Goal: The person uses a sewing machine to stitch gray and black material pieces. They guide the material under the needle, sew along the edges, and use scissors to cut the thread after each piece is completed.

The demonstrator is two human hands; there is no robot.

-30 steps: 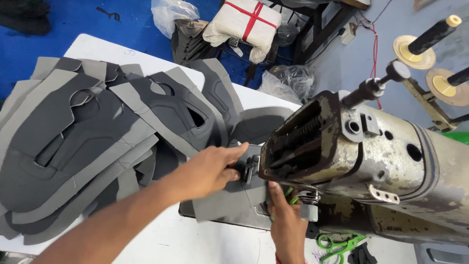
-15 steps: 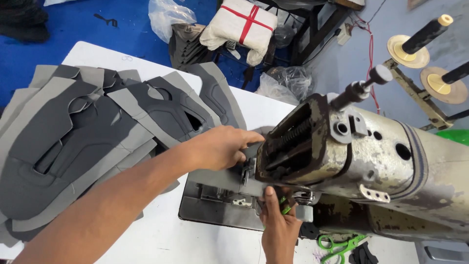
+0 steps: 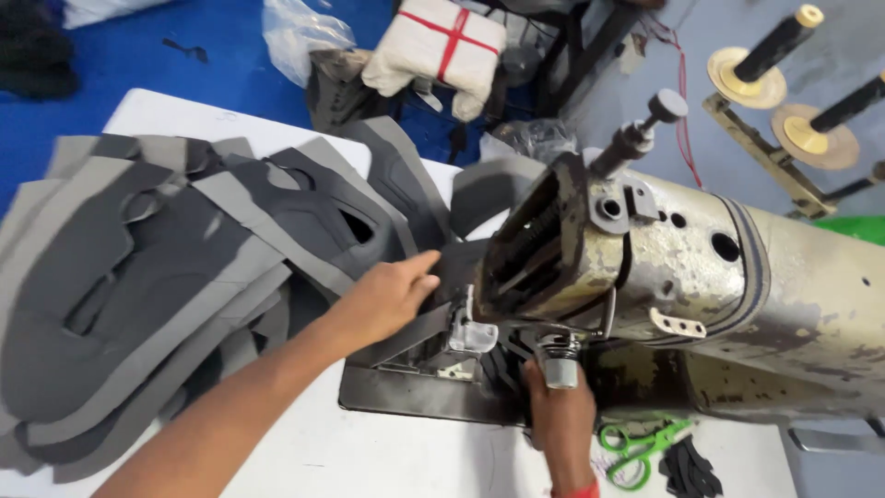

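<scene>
White table (image 3: 304,452) | left hand (image 3: 383,297) now flat, fingers apart, on grey piece (image 3: 461,267) | right hand's (image 3: 558,415) grip unclear

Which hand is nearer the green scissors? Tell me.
Right. The right hand is just left of the green scissors, under the machine head; the left hand lies farther away on grey fabric.

The left hand (image 3: 385,297) lies flat on a grey fabric piece (image 3: 433,318) beside the needle of an old sewing machine (image 3: 701,277). The right hand (image 3: 558,415) reaches under the machine head. Many grey cut pieces (image 3: 138,277) are stacked on the white table (image 3: 369,456). Green scissors (image 3: 645,447) lie near the right wrist.
</scene>
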